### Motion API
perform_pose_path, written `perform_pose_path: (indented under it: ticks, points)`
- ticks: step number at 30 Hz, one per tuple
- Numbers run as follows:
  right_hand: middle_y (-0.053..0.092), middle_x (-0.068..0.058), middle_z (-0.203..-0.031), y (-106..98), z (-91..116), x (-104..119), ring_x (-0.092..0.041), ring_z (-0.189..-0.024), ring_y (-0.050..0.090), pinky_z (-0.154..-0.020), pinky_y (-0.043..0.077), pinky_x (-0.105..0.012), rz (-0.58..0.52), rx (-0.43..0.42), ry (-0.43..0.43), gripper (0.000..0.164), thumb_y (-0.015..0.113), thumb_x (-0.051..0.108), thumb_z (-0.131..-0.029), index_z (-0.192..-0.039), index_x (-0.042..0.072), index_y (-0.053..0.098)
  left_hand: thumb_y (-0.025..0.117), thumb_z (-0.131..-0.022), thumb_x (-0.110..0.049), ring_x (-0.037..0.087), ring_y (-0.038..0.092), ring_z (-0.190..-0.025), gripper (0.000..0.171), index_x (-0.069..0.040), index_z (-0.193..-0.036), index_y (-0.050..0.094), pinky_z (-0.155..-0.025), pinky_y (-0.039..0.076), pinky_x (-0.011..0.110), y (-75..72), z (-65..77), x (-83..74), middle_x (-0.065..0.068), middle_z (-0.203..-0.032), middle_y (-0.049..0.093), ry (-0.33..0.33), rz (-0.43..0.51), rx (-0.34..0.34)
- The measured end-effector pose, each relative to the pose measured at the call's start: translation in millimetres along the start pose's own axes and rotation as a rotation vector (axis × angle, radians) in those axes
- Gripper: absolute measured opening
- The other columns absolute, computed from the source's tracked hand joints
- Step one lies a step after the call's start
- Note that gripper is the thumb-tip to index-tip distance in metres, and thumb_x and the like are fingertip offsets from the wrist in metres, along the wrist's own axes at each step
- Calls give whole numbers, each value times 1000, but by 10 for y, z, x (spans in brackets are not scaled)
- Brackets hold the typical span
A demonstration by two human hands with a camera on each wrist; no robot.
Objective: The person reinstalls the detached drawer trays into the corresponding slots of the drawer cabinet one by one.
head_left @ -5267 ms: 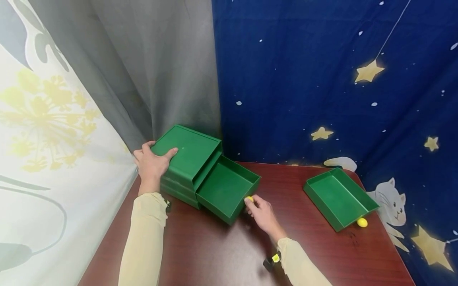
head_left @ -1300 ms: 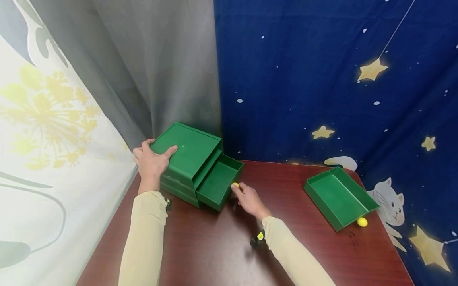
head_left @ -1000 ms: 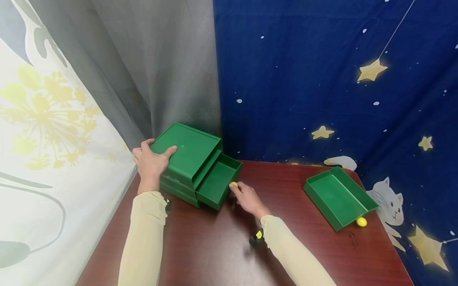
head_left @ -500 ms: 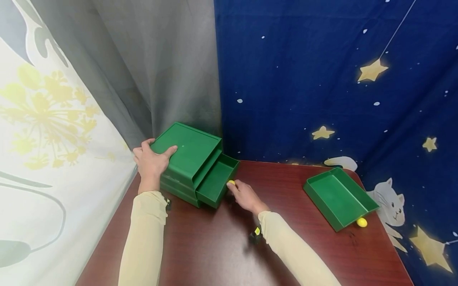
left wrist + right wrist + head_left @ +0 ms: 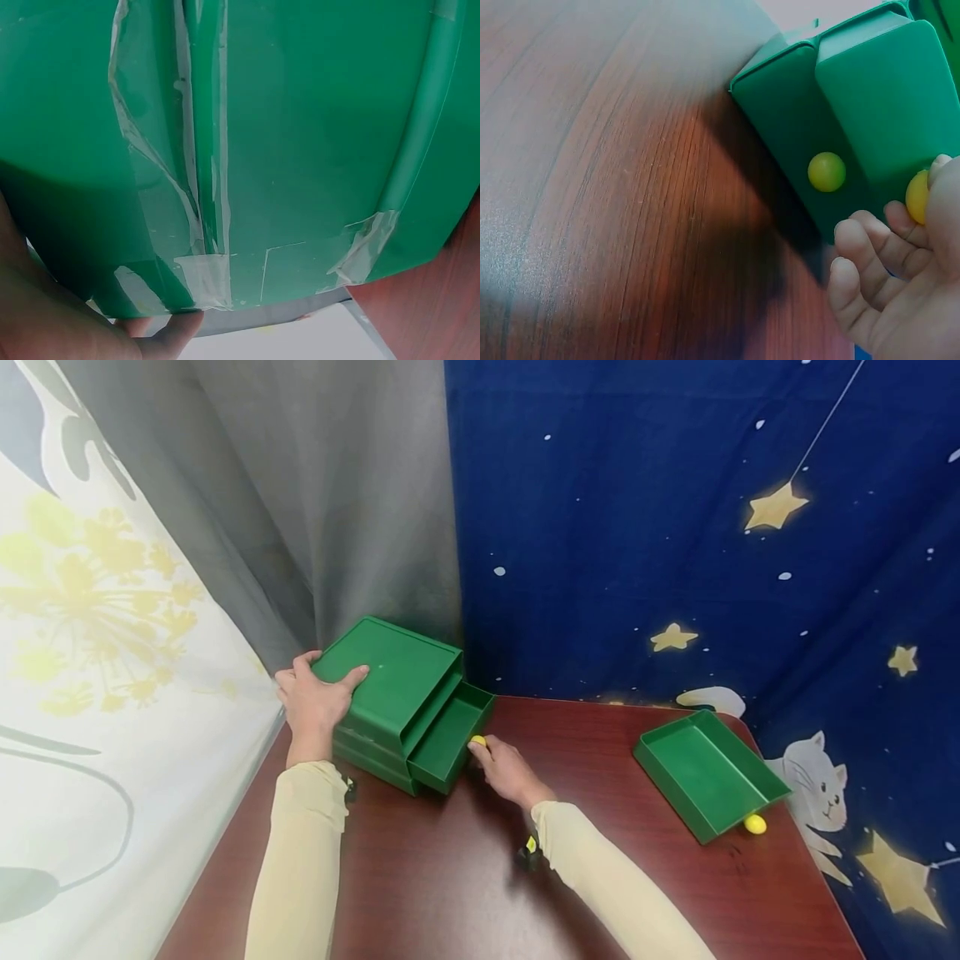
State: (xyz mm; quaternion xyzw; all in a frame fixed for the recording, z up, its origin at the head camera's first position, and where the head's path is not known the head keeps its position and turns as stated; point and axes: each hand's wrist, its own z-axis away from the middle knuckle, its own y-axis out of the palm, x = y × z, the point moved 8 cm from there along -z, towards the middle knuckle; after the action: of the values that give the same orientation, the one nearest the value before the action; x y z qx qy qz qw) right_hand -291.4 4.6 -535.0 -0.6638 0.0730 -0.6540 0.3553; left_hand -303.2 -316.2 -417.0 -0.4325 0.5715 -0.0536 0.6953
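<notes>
A green drawer cabinet [image 5: 393, 672] stands at the back left of the table, tape along its side in the left wrist view. Over its left rear edge my left hand [image 5: 313, 697] holds it, thumb on the top and fingers round the side. One drawer [image 5: 450, 735] sticks partly out of the cabinet below an open top slot. My right hand [image 5: 510, 770] pinches this drawer's yellow knob [image 5: 917, 197] between thumb and forefinger, the other fingers loosely bent. The right wrist view also shows a lower drawer front with its own yellow knob [image 5: 826, 172].
A separate green drawer [image 5: 708, 772] lies on the right of the reddish-brown table [image 5: 442, 877], its yellow knob [image 5: 755, 824] facing front right. A grey curtain [image 5: 382, 502] and a blue star-patterned curtain [image 5: 600, 527] hang behind; a pale patterned cloth [image 5: 112, 693] hangs at left.
The pulled-out drawer has slid further into the cabinet, with my right hand moving left and back on its knob. My left hand keeps its place on the cabinet.
</notes>
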Motion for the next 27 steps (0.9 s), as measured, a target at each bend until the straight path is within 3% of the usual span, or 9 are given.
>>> perform_pose_path:
  ticks: [5, 15, 27]
  points:
    - [66, -21, -100, 23, -29, 34, -15, -69, 59, -67, 51, -29, 0, 6, -5, 39, 42, 46, -109, -109, 10, 57, 66, -79, -78, 41, 27, -137, 101, -24, -157, 32, -100, 41, 61, -4, 4, 0, 23, -150, 24, 6, 0, -7]
    - [61, -7, -92, 45, -72, 85, -16, -71, 60, -68, 52, -29, -11, 20, -11, 40, 42, 46, -109, -112, 8, 56, 67, -79, -78, 40, 27, -137, 100, -25, -157, 32, -100, 41, 60, 0, 10, -5, 22, -151, 23, -2, 2, 1]
    - [67, -18, -104, 80, -135, 104, -17, -74, 62, -72, 54, -30, -9, 37, 12, 42, 41, 48, -108, -117, 10, 57, 67, -79, -77, 40, 27, -137, 100, -24, -157, 31, -98, 41, 60, 0, 3, 5, 22, -151, 22, -4, 1, 2]
